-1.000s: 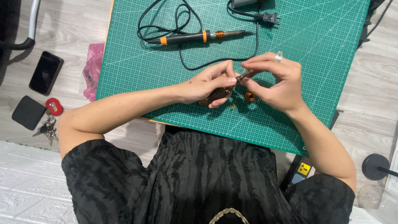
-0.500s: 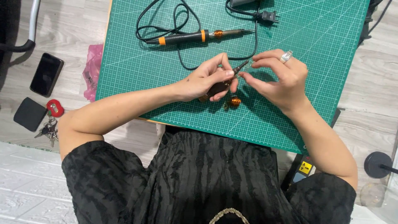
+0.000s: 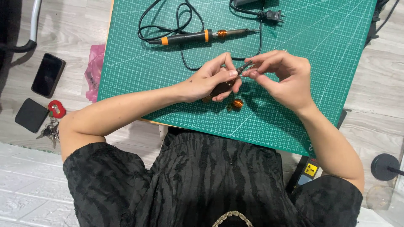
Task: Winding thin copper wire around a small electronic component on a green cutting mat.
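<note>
Where the scene is widest, a large green gridded cutting mat [image 3: 320,63] is seen covering the tabletop, with a pale wood-plank floor [image 3: 71,38] to its left. On the far part of the mat a black-and-orange soldering iron with a coiled black cord [image 3: 198,36] is laid flat, and a black two-pin plug [image 3: 274,16] lies beyond it. On the floor a black smartphone [image 3: 48,75], a crumpled pink plastic bag [image 3: 95,71] and a bunch of keys with a red fob [image 3: 52,122] are spread apart.

Near the mat's middle, a short dark brown tool handle with a metal tip [image 3: 227,84] is gripped in the closed fingers of the left hand [image 3: 210,80] and held just above the mat. The metal tip is pinched by thumb and forefinger of the right hand [image 3: 282,75]. A small copper-coloured coiled part [image 3: 236,104] rests on the mat just below the hands.

A fitting or twisting of the tip appears to be in hand; a steady hold on the handle would be called for while the tip is turned.

Compared with half a second ago, the handle is raised and angled more upward, and the right fingers are closed nearer the tip.
</note>
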